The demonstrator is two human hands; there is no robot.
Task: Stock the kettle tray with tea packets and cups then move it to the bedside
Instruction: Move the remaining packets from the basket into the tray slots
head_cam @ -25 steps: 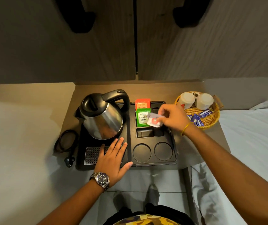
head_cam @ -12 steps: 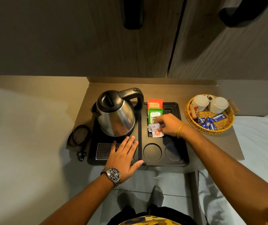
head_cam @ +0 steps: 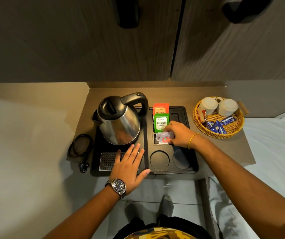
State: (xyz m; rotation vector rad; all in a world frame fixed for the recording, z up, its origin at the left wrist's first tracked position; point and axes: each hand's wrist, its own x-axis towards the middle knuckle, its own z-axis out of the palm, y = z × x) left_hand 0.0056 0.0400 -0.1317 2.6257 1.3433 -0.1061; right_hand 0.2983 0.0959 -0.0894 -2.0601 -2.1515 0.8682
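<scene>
The right hand pinches small white packets over a middle slot of the black tray on the surface. The left hand lies flat, fingers spread, on the tray beside the kettle. Two cups sit upside down in the basket to the right of the tray.

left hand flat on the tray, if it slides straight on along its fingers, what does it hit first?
Most likely the kettle. The left hand lies flat on the tray, fingers pointing away from the person, fingertips just short of the kettle's base. A small gap seems to remain; depth is unclear.
</scene>
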